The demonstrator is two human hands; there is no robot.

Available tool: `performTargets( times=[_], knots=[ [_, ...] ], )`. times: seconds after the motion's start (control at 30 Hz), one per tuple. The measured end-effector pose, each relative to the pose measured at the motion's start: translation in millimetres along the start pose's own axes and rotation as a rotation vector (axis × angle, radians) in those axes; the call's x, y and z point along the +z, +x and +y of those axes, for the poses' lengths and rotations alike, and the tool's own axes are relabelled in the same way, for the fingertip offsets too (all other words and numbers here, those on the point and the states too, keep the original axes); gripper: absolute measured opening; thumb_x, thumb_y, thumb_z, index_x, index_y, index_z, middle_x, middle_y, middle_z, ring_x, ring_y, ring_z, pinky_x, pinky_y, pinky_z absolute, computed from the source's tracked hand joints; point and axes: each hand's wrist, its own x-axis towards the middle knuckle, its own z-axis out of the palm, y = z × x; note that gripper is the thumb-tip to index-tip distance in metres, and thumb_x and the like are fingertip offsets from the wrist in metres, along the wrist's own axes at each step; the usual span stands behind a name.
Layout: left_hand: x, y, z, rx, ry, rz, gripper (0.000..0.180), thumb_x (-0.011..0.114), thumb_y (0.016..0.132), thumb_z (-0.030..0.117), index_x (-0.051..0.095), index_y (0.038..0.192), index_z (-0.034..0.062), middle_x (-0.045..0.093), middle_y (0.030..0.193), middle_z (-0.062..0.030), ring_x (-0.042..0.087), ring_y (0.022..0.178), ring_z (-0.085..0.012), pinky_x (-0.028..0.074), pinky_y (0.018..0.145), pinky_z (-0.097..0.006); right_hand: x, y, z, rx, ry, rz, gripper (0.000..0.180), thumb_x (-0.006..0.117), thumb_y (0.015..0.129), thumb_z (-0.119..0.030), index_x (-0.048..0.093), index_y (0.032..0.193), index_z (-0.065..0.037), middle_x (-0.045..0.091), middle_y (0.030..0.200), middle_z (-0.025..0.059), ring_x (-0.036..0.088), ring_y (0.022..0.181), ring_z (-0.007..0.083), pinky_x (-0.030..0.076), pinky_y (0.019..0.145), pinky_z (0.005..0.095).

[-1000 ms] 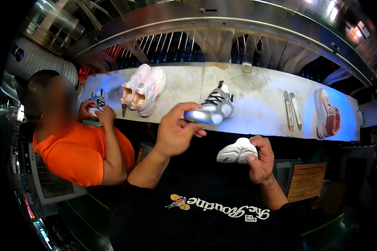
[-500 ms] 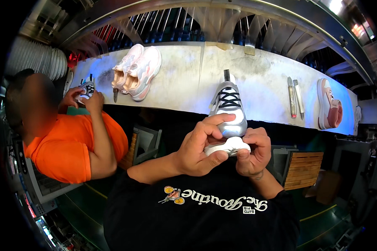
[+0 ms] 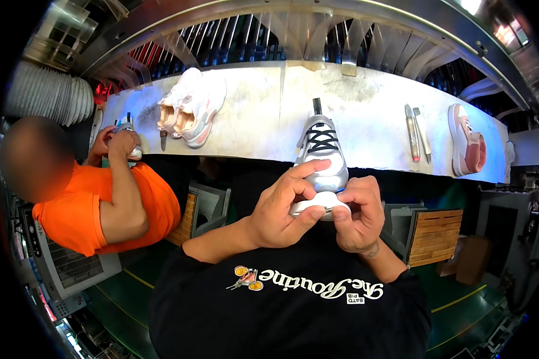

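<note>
A grey and white sneaker upper with black laces stands toe toward me at the table's front edge. Against its toe lies a white rubber sole, seen end on. My left hand is closed on both, index finger across the white toe patch and thumb under the sole. My right hand pinches the sole's other side, thumb below and fingertips by the upper's toe. Most of the sole is hidden behind the upper and my fingers.
A pale pink sneaker pair stands at left on the long white table. Two pen-like tools and a pink sneaker lie at right. A co-worker in orange handles another shoe at far left. Metal rollers run behind.
The sole has come up closer against the upper's toe, its bent front edge now flatter. My right fingers have shifted toward the toe. The co-worker's shoe has turned in their hands.
</note>
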Motion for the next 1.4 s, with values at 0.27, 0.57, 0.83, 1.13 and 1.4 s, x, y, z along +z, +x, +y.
performTargets(
  times=[0.27, 0.57, 0.83, 1.13, 1.4],
  knots=[
    [-14.2, -4.7, 6.5, -0.054, 0.093, -0.043, 0.033, 0.081, 0.102, 0.023, 0.057, 0.108, 0.0002, 0.060, 0.156, -0.0293, 0.073, 0.116, -0.0306, 0.059, 0.095, -0.037, 14.2, -14.9, 9.2, 0.019, 0.066, 0.067, 0.020, 0.077, 0.101, -0.015, 0.068, 0.111, 0.000, 0.064, 0.104, 0.0129, 0.057, 0.087, 0.0206, 0.049, 0.075, 0.0325],
    [-14.8, 24.0, -9.2, -0.129, -0.223, -0.193, 0.036, 0.071, 0.107, 0.008, 0.052, 0.136, -0.0003, 0.052, 0.140, -0.0126, 0.055, 0.099, -0.0086, 0.047, 0.089, -0.025, -61.9, 102.8, -20.5, -0.273, -0.309, -0.082, 0.028, 0.087, 0.089, -0.014, 0.072, 0.108, 0.000, 0.071, 0.089, 0.0128, 0.071, 0.076, 0.0243, 0.058, 0.072, 0.0344],
    [-24.9, 20.3, -15.0, -0.031, -0.230, -0.262, 0.065, 0.069, 0.108, 0.008, 0.039, 0.165, -0.0019, 0.052, 0.097, 0.0028, 0.048, 0.088, -0.0072, 0.043, 0.086, -0.024, -81.7, 296.3, -155.9, -0.542, 0.102, 0.086, 0.050, 0.067, 0.107, -0.033, 0.060, 0.143, 0.001, 0.068, 0.117, 0.0085, 0.064, 0.100, 0.0137, 0.054, 0.091, 0.0299],
    [-35.0, 16.9, -6.9, -0.068, -0.248, -0.262, 0.013, 0.069, 0.107, 0.006, 0.059, 0.102, 0.0018, 0.038, 0.172, -0.0216, 0.057, 0.115, -0.0130, 0.047, 0.103, -0.030, -25.9, 357.5, -295.9, -0.441, 0.634, 0.151, 0.037, 0.056, 0.113, -0.033, 0.066, 0.133, -0.004, 0.075, 0.125, 0.0138, 0.069, 0.113, 0.0285, 0.050, 0.101, 0.0439],
    [-16.5, 42.2, -10.6, 0.073, -0.244, -0.338, 0.017, 0.073, 0.104, 0.006, 0.056, 0.099, 0.0037, 0.043, 0.168, -0.0265, 0.061, 0.122, -0.0186, 0.048, 0.104, -0.033, -17.2, 304.7, -327.9, -0.354, 0.318, 0.342, 0.051, 0.063, 0.110, -0.041, 0.060, 0.140, 0.000, 0.072, 0.134, 0.0210, 0.066, 0.124, 0.0313, 0.046, 0.113, 0.0459]
  ],
)
